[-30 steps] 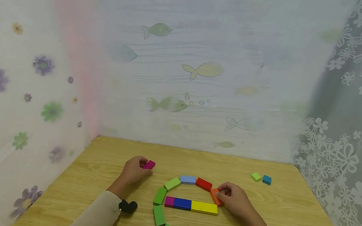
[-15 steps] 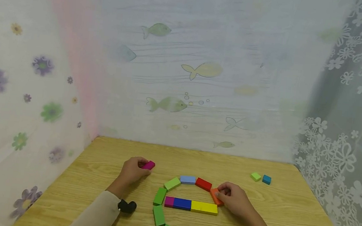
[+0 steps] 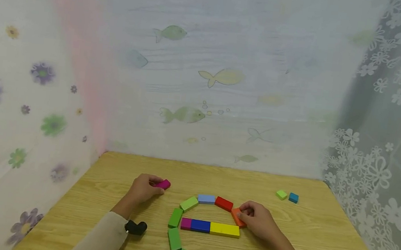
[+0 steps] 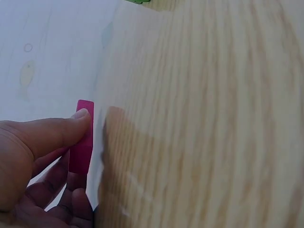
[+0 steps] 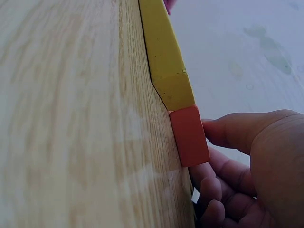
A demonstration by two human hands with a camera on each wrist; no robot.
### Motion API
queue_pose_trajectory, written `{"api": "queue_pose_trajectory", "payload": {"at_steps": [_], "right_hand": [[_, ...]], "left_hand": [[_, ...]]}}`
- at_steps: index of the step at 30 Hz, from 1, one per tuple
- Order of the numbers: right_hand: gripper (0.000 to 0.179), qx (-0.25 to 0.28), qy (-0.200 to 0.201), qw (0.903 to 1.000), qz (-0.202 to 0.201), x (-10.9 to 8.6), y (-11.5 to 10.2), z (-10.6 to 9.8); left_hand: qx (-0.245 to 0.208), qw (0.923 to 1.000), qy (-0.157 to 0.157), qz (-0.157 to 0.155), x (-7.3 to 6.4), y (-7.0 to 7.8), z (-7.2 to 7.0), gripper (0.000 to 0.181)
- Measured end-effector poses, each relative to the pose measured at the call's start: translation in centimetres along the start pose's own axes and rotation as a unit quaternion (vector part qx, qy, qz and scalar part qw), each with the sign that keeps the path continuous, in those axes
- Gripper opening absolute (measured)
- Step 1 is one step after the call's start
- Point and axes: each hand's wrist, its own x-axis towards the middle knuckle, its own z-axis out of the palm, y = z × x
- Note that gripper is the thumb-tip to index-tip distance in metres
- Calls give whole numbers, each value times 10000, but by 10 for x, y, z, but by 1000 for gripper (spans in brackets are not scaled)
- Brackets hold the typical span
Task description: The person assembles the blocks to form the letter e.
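My left hand (image 3: 144, 188) pinches a magenta block (image 3: 164, 184) between thumb and fingers, left of the arc of blocks; the left wrist view shows this block (image 4: 81, 147) close over the wood surface. My right hand (image 3: 258, 220) holds an orange block (image 3: 237, 216) at the arc's right end, with the thumb against its side. This block adjoins a red block (image 3: 223, 203), followed by a light blue block (image 3: 206, 199), a light green block (image 3: 189, 203) and several green blocks (image 3: 174, 240). Inside the arc lies a straight row: magenta (image 3: 186, 223), blue block (image 3: 200, 226) and yellow block (image 3: 225, 229).
A small lime block (image 3: 281, 195) and a small teal block (image 3: 293, 198) lie at the back right of the wooden table (image 3: 321, 237). Patterned white curtains (image 3: 198, 79) enclose the table at the back and both sides.
My left hand has shifted slightly left and toward me with the magenta block. The right hand keeps its hold on the orange block, and the head view has turned a little.
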Motion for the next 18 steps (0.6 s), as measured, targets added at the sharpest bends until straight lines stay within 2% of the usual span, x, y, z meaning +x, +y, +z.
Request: {"api": "queue_pose_trajectory", "payload": {"at_steps": [7,14,18], "right_hand": [[14,-13,16,10000,34,2,0,2],[14,-31,62,10000,43,6,-1,4],[14,-21,62,10000,53,6,-1,4]], "left_hand": [[-154,9998,-98,122,1,4,-6,36],[-620,9978,-192,130,-3,12,-14,39],[-724,9969,-241,191,-6,17,-14,37]]}}
